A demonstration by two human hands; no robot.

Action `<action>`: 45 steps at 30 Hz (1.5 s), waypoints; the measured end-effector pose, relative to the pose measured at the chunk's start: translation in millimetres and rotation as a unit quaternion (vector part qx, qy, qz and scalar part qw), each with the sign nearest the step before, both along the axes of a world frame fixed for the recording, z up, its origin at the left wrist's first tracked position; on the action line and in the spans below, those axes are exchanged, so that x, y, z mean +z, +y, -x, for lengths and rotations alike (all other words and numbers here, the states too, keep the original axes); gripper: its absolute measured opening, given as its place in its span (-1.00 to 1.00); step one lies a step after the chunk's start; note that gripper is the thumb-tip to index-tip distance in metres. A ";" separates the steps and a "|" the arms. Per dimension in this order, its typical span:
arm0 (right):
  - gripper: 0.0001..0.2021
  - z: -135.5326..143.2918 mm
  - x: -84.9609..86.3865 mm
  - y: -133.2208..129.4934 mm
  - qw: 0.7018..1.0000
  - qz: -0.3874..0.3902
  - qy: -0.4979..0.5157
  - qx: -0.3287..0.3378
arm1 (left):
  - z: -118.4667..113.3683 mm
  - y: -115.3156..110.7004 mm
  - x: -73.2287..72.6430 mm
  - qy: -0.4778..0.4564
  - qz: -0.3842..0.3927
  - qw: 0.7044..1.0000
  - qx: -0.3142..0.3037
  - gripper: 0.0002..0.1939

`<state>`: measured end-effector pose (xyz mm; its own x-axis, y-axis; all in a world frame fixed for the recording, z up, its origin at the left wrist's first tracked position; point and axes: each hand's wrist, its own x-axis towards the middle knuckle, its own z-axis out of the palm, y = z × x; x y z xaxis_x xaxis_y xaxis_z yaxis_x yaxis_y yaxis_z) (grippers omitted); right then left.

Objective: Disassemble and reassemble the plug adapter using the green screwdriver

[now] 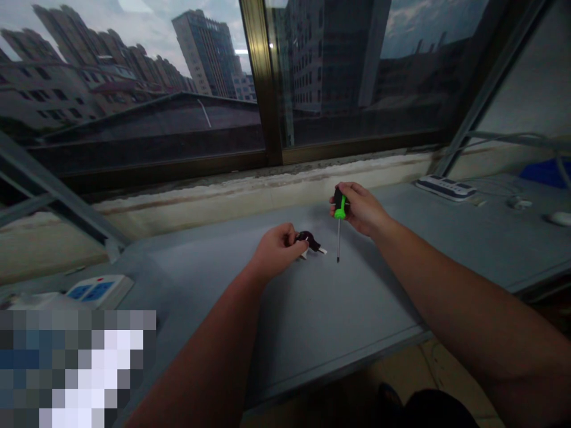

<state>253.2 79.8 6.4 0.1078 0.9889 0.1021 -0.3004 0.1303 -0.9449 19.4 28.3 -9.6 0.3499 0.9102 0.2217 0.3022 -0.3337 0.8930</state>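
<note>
My right hand [359, 208] is closed around the black and green handle of a screwdriver [340, 205]. Its thin shaft points straight down, with the dark tip just above or at the grey tabletop [348, 321]; which of the two I cannot tell. To the left of it, my left hand [281, 249] pinches a small dark curved piece [307, 239] with pale, flat tabs sticking out at its right end and underneath. The fingers hide part of this piece, and its exact kind is not clear. The screwdriver tip is apart from it, a little to the right.
A white power strip [446, 188] lies at the back right, near cables and a blue object [546, 172]. On the left stands a white socket block [100, 290] with blue panels. Metal frame legs rise at both sides, and a window [267, 89] is behind the table.
</note>
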 end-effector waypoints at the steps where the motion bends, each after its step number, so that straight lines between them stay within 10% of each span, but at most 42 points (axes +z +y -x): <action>1: -0.87 -0.6 1.5 -0.4 1.000 0.007 0.012 0.001 | -0.1 -0.3 1.0 -0.007 0.005 1.000 -0.012 -0.62; 12: -0.75 7.0 27.3 -21.2 0.984 -0.109 0.125 0.059 | -14.1 -21.4 2.5 0.007 0.045 0.979 -0.198 -0.53; 22: -0.75 19.3 52.9 -63.2 0.968 -0.229 0.097 0.014 | -15.2 -22.4 4.6 0.008 0.056 0.972 -0.230 -0.69; 45: -0.69 50.4 50.5 -78.3 0.907 -0.418 -0.004 -0.057 | -14.3 -16.8 6.2 0.043 -0.014 0.966 -0.256 -0.69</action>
<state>202.8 1.5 56.9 0.2014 0.5487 0.8114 -0.2340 0.8313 -0.5041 33.7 11.5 -3.4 0.7700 0.6080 0.1932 0.1643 -0.4817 0.8608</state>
